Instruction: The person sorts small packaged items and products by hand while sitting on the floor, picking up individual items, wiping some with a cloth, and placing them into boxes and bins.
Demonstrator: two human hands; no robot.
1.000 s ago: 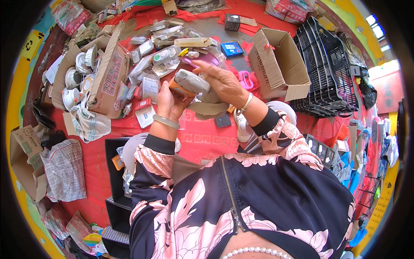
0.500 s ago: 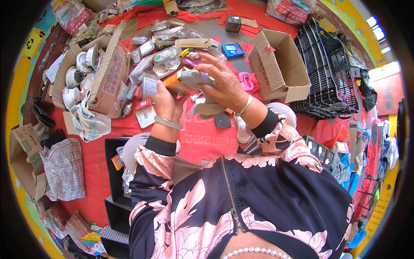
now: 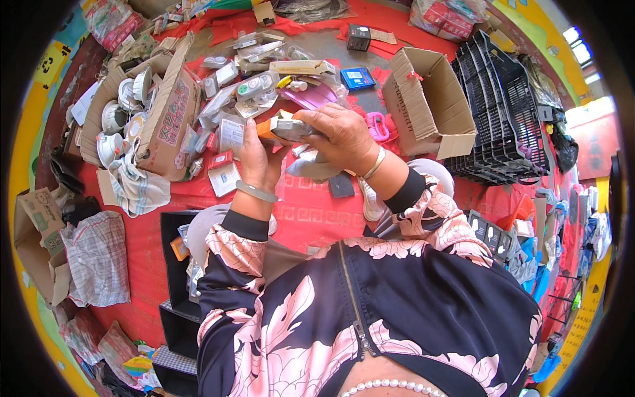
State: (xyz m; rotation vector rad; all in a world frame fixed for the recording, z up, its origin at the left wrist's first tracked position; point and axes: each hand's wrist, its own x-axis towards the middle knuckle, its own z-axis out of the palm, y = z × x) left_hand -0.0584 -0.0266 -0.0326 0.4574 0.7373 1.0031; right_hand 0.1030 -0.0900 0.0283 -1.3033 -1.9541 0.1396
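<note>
A small orange-and-white box (image 3: 270,128) is gripped by my left hand (image 3: 259,159), whose thumb stands up along its near side. My right hand (image 3: 345,135) is closed at the box's right end, on a grey wrapped item (image 3: 291,128); part of that item is hidden by the fingers, and how deep it sits in the box I cannot tell. Just beyond both hands is a heap of clear-packed goods (image 3: 258,86) with a purple flat piece (image 3: 311,97). Below my left hand lies a red-and-white packet (image 3: 223,177), and a dark square piece (image 3: 342,185) rests below my right hand.
At left stands a carton of white round fixtures (image 3: 178,126). On the right are an open empty carton (image 3: 403,119) and a black plastic crate (image 3: 496,112). A pink plastic item (image 3: 378,126) and a blue box (image 3: 357,78) lie between. Red cloth (image 3: 145,264) covers the floor.
My right hand has closed down and its fingers have come together around the grey item. Less of that item shows outside the box. The purple piece is more exposed.
</note>
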